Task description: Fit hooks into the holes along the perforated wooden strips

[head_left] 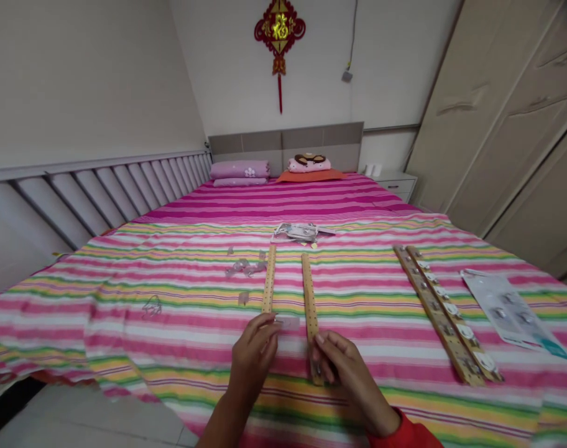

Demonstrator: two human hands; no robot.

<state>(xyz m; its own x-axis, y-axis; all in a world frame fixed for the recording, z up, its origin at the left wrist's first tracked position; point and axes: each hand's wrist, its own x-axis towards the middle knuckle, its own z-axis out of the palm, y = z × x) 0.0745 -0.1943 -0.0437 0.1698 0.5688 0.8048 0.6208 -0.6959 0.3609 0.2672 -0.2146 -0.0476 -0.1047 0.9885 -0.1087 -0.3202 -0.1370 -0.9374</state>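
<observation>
My left hand [254, 351] is closed in a pinch on a small translucent plastic piece [289, 323], which points right. Just beyond those fingers lies a perforated wooden strip [269, 280], its near end hidden by the hand. My right hand [339, 358] has its thumb and fingers closed around the near part of a second perforated wooden strip [308, 286]. Small metallic bits show beneath these fingers, too blurred to name. Left of the strips, several translucent pieces [253, 267] are scattered, with one more clear piece [243, 298] lying nearer.
Two wooden strips with metal and white round fittings [444, 311] lie at right, beside a clear blister pack [511, 311]. A crumpled plastic bag [302, 232] sits beyond the middle. Thin wire-like pieces [152, 306] lie at left. A bed rail [101, 186] borders the left side.
</observation>
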